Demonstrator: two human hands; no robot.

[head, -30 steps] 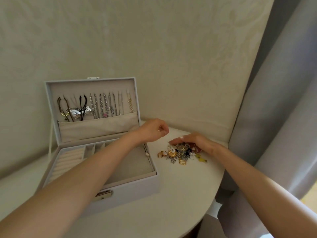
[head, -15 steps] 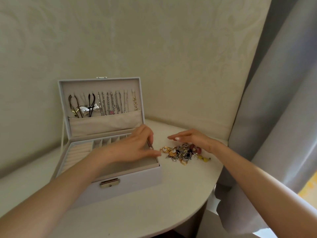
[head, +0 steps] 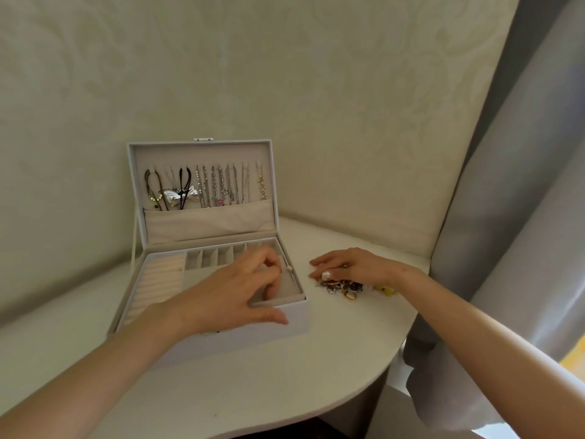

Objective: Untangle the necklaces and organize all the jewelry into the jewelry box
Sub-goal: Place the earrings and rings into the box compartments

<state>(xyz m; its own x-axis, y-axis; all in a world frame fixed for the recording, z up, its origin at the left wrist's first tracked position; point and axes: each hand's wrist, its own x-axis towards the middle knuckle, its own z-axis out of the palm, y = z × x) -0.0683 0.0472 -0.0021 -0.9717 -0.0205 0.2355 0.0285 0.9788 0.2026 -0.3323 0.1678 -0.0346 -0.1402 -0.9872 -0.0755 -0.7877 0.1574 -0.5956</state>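
Note:
A white jewelry box [head: 294,326] stands open on the table, and several necklaces [head: 218,188] hang inside its raised lid. My left hand [head: 234,286] reaches into the large right compartment with its fingers curled down. Its thumb lies along the box's front rim, and its fingertips are hidden. Just right of the box lies a small pile of gold, silver and dark jewelry [head: 345,288]. My right hand [head: 354,267] rests on top of that pile, its fingers spread low over it.
Cream ring rolls [head: 158,280] fill the box's left side, with a row of small compartments [head: 209,258] behind. The rounded white table [head: 285,391] ends close to the right, where a grey curtain [head: 506,217] hangs. A wall stands right behind the box.
My left hand has moved from above the table down into the box's right compartment. My right hand has lowered onto the jewelry pile. The view has shifted, so the box appears further right.

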